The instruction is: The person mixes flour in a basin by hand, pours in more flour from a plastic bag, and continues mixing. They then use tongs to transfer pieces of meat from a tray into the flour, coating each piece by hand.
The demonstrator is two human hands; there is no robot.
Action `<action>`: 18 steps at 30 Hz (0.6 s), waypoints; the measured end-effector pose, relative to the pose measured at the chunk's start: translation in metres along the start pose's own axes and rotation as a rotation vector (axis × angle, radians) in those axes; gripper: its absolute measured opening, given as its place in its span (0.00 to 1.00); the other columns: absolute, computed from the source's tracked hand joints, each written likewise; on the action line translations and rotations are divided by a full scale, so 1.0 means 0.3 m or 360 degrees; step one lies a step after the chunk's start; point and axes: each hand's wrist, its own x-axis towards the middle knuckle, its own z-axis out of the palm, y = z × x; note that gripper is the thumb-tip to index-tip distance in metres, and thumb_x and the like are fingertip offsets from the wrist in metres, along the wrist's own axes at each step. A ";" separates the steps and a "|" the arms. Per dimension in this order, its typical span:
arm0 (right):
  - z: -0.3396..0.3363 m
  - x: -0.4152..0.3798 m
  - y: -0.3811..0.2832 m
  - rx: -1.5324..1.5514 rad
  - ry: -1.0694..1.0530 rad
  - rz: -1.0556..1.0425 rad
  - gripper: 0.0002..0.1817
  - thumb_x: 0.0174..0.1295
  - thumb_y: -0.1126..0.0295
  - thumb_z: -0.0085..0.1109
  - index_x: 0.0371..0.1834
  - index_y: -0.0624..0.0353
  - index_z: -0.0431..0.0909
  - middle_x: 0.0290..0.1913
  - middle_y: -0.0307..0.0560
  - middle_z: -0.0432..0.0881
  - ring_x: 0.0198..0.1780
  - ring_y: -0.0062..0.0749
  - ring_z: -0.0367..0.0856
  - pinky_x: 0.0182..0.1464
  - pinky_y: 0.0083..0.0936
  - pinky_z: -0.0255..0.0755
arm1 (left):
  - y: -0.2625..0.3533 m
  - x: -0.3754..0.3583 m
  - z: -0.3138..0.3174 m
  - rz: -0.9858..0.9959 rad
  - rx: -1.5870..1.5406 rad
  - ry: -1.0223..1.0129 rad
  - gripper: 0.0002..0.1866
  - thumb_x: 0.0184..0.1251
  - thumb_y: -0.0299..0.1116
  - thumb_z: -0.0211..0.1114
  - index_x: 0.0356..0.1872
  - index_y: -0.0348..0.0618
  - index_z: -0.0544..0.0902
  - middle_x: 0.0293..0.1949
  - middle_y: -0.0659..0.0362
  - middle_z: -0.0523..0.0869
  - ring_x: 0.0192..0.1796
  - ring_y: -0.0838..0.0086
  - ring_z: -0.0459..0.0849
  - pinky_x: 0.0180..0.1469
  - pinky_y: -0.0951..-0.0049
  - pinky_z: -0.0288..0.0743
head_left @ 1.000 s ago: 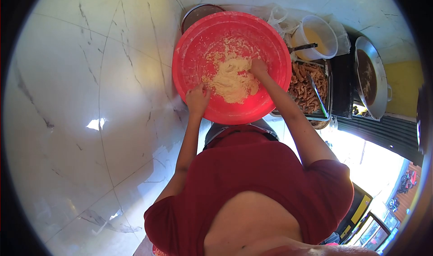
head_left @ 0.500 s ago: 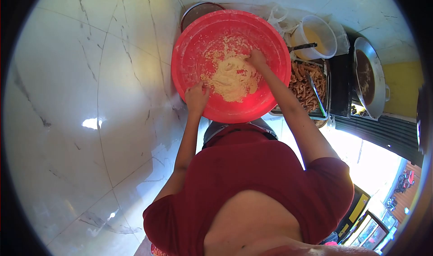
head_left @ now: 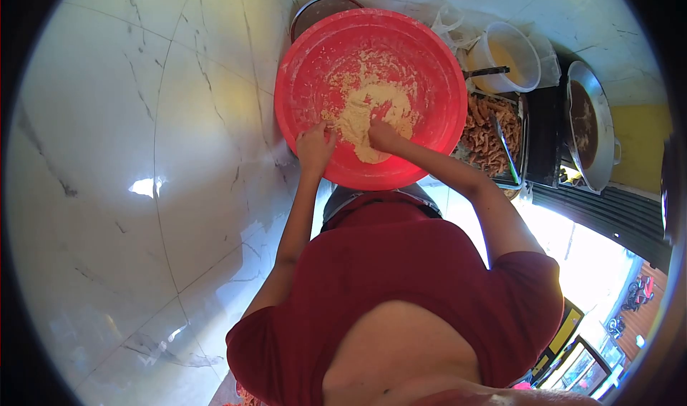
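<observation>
A large red plastic basin [head_left: 442, 130] holds a patch of pale, crumbly flour mixture [head_left: 363, 104], with loose powder scattered over its floor and walls. My right hand [head_left: 385, 136] is inside it, its fingers curled down into the near side of the mixture; the fingertips are hidden. At the left near side, my left hand [head_left: 315, 148] reaches over the rim, its thumb apart from its loosely bent fingers. Those fingertips are by the left edge of the flour, and nothing shows in that hand.
Right of the basin, a tray [head_left: 526, 138] holds fried brown strips [head_left: 490, 130] and tongs [head_left: 505, 148]. Behind it stands a clear tub [head_left: 526, 59] with yellowish contents. Farther right sits a wide metal pan [head_left: 605, 113] of brown liquid. A marbled tile wall [head_left: 107, 155] rises at left.
My right hand has moved left and nearer to me through the flour, leaving a red bare gap in the mixture. My left hand has barely moved.
</observation>
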 end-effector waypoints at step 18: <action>-0.167 0.015 -0.020 0.0109 -0.0355 0.0106 0.20 0.34 0.59 0.72 0.30 0.59 0.81 0.38 0.54 0.78 0.45 0.46 0.77 0.43 0.38 0.73 | -0.010 -0.005 0.008 0.0038 -0.0012 -0.0019 0.14 0.57 0.42 0.58 0.41 0.48 0.80 0.28 0.60 0.84 0.34 0.70 0.82 0.46 0.68 0.67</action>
